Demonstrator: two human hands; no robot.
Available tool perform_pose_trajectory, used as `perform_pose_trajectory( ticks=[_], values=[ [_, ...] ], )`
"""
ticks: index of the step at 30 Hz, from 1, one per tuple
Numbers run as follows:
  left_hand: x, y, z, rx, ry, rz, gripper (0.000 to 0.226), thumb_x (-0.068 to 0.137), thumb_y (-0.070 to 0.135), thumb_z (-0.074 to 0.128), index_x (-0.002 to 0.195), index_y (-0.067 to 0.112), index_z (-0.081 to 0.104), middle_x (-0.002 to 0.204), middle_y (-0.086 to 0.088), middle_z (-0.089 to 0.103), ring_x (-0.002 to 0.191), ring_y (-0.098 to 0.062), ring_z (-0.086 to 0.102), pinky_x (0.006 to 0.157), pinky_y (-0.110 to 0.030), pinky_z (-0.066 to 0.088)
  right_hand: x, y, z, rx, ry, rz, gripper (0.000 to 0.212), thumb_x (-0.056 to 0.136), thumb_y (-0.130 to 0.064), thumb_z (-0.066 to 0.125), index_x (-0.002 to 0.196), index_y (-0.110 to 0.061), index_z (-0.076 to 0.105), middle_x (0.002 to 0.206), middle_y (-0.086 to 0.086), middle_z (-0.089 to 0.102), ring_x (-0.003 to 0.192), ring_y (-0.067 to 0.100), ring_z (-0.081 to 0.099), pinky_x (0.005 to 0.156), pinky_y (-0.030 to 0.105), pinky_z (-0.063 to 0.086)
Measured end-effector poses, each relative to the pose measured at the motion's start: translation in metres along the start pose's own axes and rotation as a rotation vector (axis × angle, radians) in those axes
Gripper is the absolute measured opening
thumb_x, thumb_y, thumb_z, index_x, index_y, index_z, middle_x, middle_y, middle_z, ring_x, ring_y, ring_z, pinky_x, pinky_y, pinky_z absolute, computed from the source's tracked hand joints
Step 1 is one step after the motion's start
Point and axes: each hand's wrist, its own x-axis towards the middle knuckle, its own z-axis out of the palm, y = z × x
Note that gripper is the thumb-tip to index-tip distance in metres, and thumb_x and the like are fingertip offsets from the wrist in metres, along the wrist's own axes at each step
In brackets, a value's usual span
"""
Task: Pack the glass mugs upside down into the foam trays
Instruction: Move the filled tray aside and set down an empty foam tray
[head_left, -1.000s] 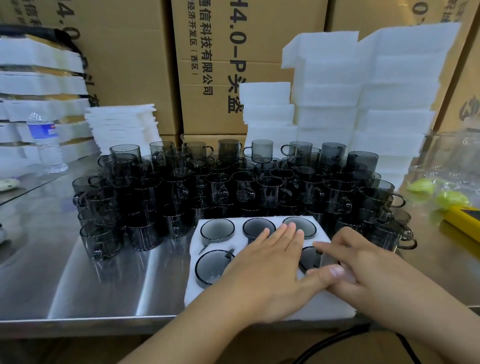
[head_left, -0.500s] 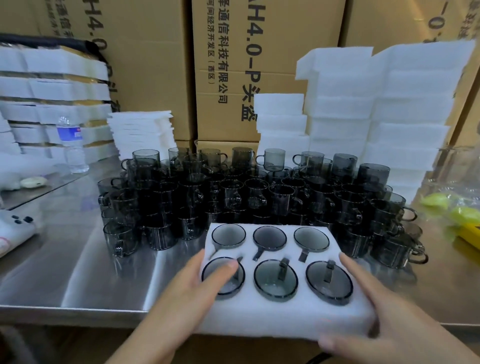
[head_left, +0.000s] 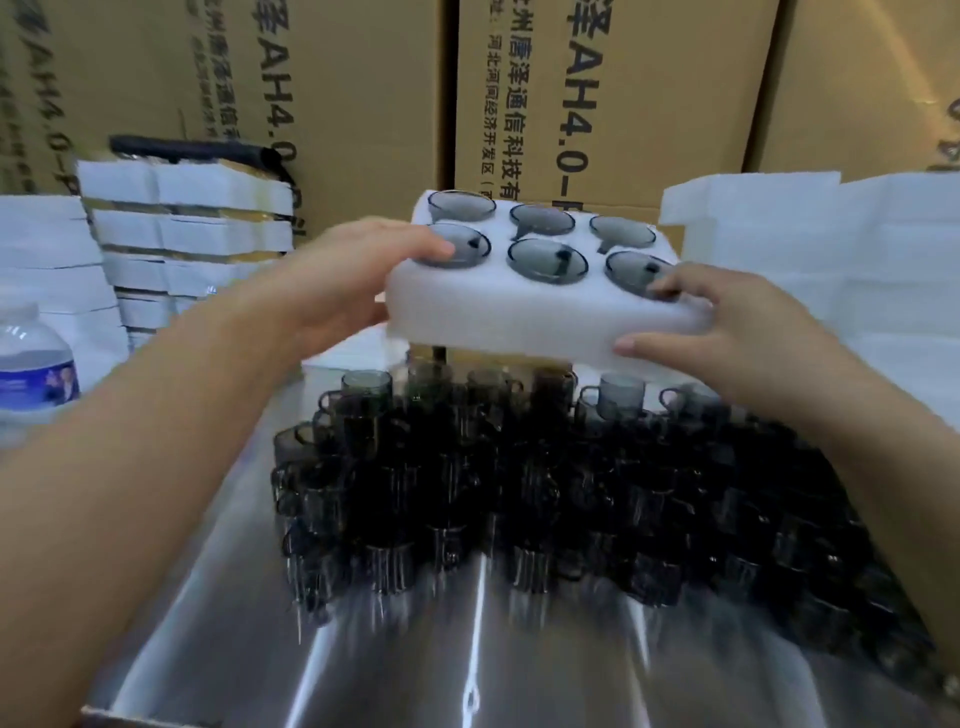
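Both hands held a thick white foam tray (head_left: 540, 317) in the air above the bench, over the far rows of loose mugs. The left hand (head_left: 353, 275) clasped the tray's left end, its fingers curled over the top edge beside the near-left pocket. The right hand (head_left: 727, 327) gripped the near-right corner, thumb pressed along the front face and fingers laid over the top, touching the rim of the near-right pocket.

The tray carried six smoky grey glass mugs (head_left: 548, 260) set upside down in two rows of three, one to each round pocket, their flat bases facing up and level with the foam surface. Dark handles showed in the slots of the near row.

Below the tray, a dense crowd of dark translucent glass mugs (head_left: 519, 493) stood upright on the shiny steel bench (head_left: 467, 665), packed close and touching; motion blur smeared the nearest ones.

Behind stood large brown cardboard cartons (head_left: 597, 104) printed with black lettering. To the right rose a pile of white foam blocks (head_left: 831, 249). On the left was a stack of white foam sheets (head_left: 187, 228), some with tan layers between them. A clear plastic water bottle with a blue label (head_left: 31, 369) stood at the left edge.
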Motion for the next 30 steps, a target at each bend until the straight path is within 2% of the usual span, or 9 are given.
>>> perform_pose_trajectory(
  ticks=[4, 9, 12, 16, 19, 22, 26, 28, 30],
  values=[
    [0.078, -0.003, -0.03, 0.169, 0.066, -0.118, 0.024, 0.086, 0.036, 0.061, 0.108, 0.027, 0.062, 0.1, 0.009, 0.065, 0.092, -0.008, 0.059, 0.088, -0.028, 0.046, 0.089, 0.013, 0.039, 0.03, 0.029, -0.033, 0.029, 0.074, -0.04, 0.076, 0.091, -0.027, 0.055, 0.08, -0.02, 0.046, 0.068, 0.003, 0.042, 0.054, 0.019, 0.029],
    [0.167, -0.038, -0.041, 0.304, 0.172, -0.222, 0.016, 0.089, 0.031, 0.064, 0.095, 0.017, 0.058, 0.088, 0.003, 0.064, 0.072, -0.009, 0.06, 0.058, -0.024, 0.049, 0.184, 0.03, 0.095, -0.038, -0.049, -0.065, 0.031, 0.073, -0.04, 0.078, 0.086, -0.02, 0.057, 0.079, -0.01, 0.049, 0.071, 0.009, 0.043, 0.055, 0.024, 0.028],
    [0.214, -0.069, -0.045, 0.349, 0.161, -0.23, 0.008, 0.093, 0.022, 0.061, 0.099, 0.019, 0.057, 0.095, 0.0, 0.061, 0.074, -0.011, 0.06, 0.057, -0.025, 0.05, 0.224, 0.052, 0.13, -0.132, -0.097, -0.076, 0.033, 0.073, -0.043, 0.078, 0.08, -0.02, 0.055, 0.076, -0.008, 0.047, 0.078, 0.016, 0.045, 0.055, 0.023, 0.029],
    [0.258, -0.112, -0.056, 0.339, 0.055, -0.196, 0.022, 0.095, 0.015, 0.051, 0.115, 0.018, 0.06, 0.107, -0.001, 0.058, 0.086, -0.014, 0.06, 0.065, -0.025, 0.051, 0.263, 0.086, 0.174, -0.318, -0.258, -0.01, 0.047, 0.073, -0.053, 0.073, 0.06, -0.017, 0.045, 0.059, 0.001, 0.054, 0.059, 0.022, 0.062, 0.053, 0.028, 0.038],
    [0.273, -0.145, -0.06, 0.349, -0.077, -0.149, 0.033, 0.093, 0.006, 0.05, 0.121, 0.023, 0.058, 0.117, 0.004, 0.056, 0.099, -0.01, 0.059, 0.073, -0.026, 0.053, 0.279, 0.11, 0.206, -0.365, -0.388, 0.062, 0.044, 0.074, -0.051, 0.074, 0.065, -0.016, 0.049, 0.062, 0.005, 0.06, 0.053, 0.019, 0.068, 0.049, 0.029, 0.045],
    [0.281, -0.163, -0.068, 0.502, -0.061, -0.096, 0.036, 0.092, 0.013, 0.052, 0.125, 0.028, 0.056, 0.117, 0.004, 0.057, 0.106, -0.008, 0.057, 0.071, -0.023, 0.05, 0.283, 0.13, 0.235, -0.327, -0.504, 0.136, 0.041, 0.075, -0.041, 0.077, 0.07, -0.014, 0.046, 0.067, 0.005, 0.053, 0.057, 0.023, 0.067, 0.047, 0.027, 0.049],
    [0.283, -0.174, -0.08, 0.681, -0.164, -0.229, 0.023, 0.094, 0.016, 0.054, 0.11, 0.03, 0.061, 0.104, 0.009, 0.063, 0.095, -0.003, 0.06, 0.067, -0.022, 0.051, 0.284, 0.135, 0.26, -0.354, -0.656, 0.157, 0.044, 0.079, -0.029, 0.077, 0.064, -0.016, 0.038, 0.066, 0.003, 0.041, 0.056, 0.022, 0.053, 0.042, 0.024, 0.046],
    [0.279, -0.173, -0.082, 0.774, -0.248, -0.302, 0.02, 0.093, 0.017, 0.055, 0.103, 0.034, 0.062, 0.102, 0.01, 0.065, 0.094, -0.001, 0.061, 0.068, -0.021, 0.051, 0.283, 0.134, 0.264, -0.434, -0.773, 0.189, 0.045, 0.084, -0.024, 0.072, 0.062, -0.017, 0.033, 0.067, 0.003, 0.038, 0.059, 0.02, 0.049, 0.047, 0.025, 0.046],
    [0.277, -0.169, -0.08, 0.828, -0.3, -0.335, 0.02, 0.094, 0.018, 0.053, 0.104, 0.033, 0.06, 0.104, 0.011, 0.065, 0.094, -0.002, 0.062, 0.07, -0.022, 0.052, 0.279, 0.135, 0.261, -0.507, -0.872, 0.202, 0.025, 0.088, -0.022, 0.066, 0.073, -0.013, 0.05, 0.077, 0.003, 0.045, 0.069, 0.019, 0.052, 0.06, 0.026, 0.051]
  ],
)
